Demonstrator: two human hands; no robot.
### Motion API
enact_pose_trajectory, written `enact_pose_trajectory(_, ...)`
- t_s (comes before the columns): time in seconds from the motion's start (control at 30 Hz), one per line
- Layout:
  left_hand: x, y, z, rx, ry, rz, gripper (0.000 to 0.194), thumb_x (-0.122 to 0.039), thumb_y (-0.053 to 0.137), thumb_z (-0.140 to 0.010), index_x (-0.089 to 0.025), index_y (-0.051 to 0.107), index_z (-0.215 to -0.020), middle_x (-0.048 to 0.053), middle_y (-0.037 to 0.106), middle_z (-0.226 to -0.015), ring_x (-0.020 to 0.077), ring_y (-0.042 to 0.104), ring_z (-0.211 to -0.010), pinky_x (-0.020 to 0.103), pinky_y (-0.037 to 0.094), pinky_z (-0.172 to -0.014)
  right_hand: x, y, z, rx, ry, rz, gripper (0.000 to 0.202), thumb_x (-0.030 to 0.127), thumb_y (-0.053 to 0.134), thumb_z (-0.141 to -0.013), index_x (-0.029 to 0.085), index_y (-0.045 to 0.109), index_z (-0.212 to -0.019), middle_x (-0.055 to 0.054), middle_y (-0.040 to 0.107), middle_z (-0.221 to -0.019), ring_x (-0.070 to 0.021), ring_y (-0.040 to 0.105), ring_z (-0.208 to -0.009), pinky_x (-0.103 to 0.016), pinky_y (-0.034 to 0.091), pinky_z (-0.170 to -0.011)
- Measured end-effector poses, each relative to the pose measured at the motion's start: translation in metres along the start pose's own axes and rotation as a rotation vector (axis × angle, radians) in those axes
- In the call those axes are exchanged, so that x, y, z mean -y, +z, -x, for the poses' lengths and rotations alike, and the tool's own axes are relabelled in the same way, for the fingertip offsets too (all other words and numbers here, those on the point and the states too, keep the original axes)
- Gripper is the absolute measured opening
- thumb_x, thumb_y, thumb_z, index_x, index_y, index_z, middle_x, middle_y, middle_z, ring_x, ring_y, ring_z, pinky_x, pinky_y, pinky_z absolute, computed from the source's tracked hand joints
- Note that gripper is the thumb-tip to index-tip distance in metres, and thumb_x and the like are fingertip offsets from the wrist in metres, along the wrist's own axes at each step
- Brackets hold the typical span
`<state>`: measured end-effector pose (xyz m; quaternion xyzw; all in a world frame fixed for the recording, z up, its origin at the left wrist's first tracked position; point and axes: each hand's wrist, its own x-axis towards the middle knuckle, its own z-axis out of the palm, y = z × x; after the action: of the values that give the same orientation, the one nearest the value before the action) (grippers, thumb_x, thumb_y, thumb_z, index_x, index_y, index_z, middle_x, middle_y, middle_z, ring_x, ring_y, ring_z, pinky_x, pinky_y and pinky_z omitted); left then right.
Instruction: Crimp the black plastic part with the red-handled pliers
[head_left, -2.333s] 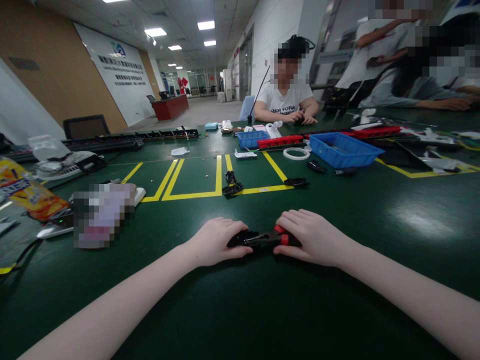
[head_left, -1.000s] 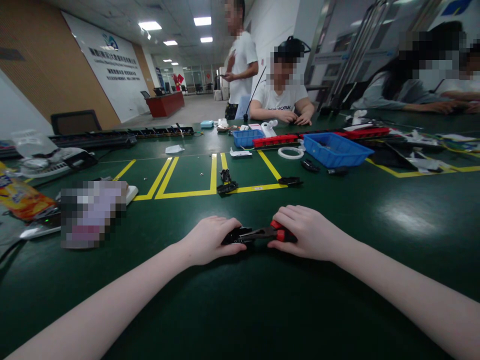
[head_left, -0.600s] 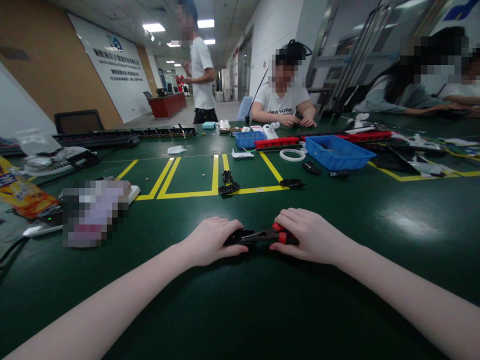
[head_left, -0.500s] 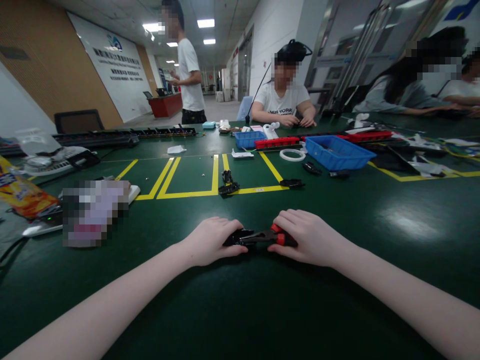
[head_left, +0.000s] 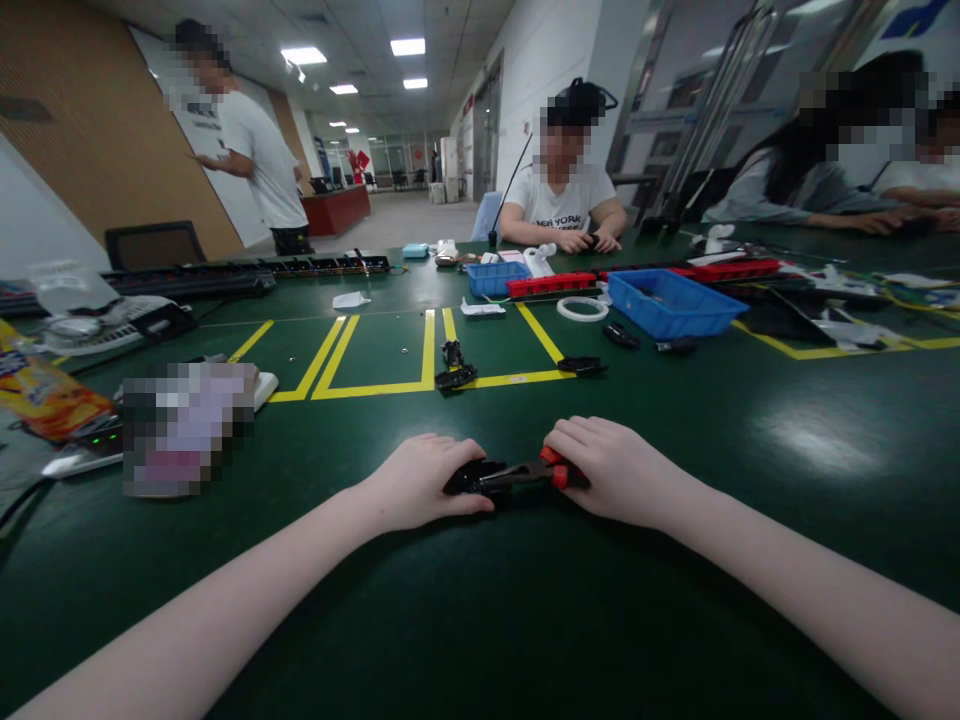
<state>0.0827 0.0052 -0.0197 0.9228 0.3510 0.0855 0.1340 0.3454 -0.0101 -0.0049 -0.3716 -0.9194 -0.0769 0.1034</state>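
My left hand (head_left: 420,482) is closed around a small black plastic part (head_left: 472,476), gripping it between thumb and fingers just above the green table (head_left: 480,620). My right hand (head_left: 611,470) is wrapped round the red-and-black handles of long-nose pliers (head_left: 529,470). The pliers' jaws point left and reach onto the black part; whether they pinch a piece of it I cannot tell. Much of the part is hidden by my left fingers. Beyond my hands, similar black parts (head_left: 455,376) lie by the yellow tape lines.
A blue bin (head_left: 671,312) and a roll of white tape (head_left: 582,309) stand farther back. A phone-shaped blurred object (head_left: 191,430) and an orange snack bag (head_left: 45,385) lie left. Across the table sits a person (head_left: 562,195); another person (head_left: 259,150) walks behind.
The pliers' handles have come closer together in my right hand, while my left hand keeps its hold. In the background the walking person has moved left.
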Motion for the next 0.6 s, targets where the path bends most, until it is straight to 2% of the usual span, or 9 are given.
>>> enact_pose_trajectory(0.4, -0.0025, -0.0021, 0.0015, -0.031, 0.025, 0.005, 0.038, -0.054, 0.053, -0.088, -0.021, 0.055, -0.106, 0.002, 0.064, -0.087, 0.0181, 0.06, -0.074, 0.028, 0.042, -0.065, -0.0035, 0.0003, 0.0004, 0.014, 0.014, -0.024, 0.022, 0.017, 0.064, -0.07, 0.016, 0.059, -0.092, -0.009, 0.066, -0.092, -0.0215, 0.061, -0.08, -0.033, 0.048, -0.071)
enact_pose_trajectory(0.6, -0.0095, -0.0034, 0.0054, -0.071, -0.034, 0.113, 0.036, -0.05, 0.059, -0.085, -0.022, 0.058, -0.108, 0.0, 0.067, -0.085, 0.0174, 0.061, -0.073, 0.029, 0.043, -0.067, 0.0048, -0.0032, 0.0012, 0.023, 0.05, -0.039, 0.019, 0.017, 0.064, -0.07, 0.016, 0.059, -0.089, -0.009, 0.066, -0.09, -0.0209, 0.06, -0.078, -0.033, 0.047, -0.069)
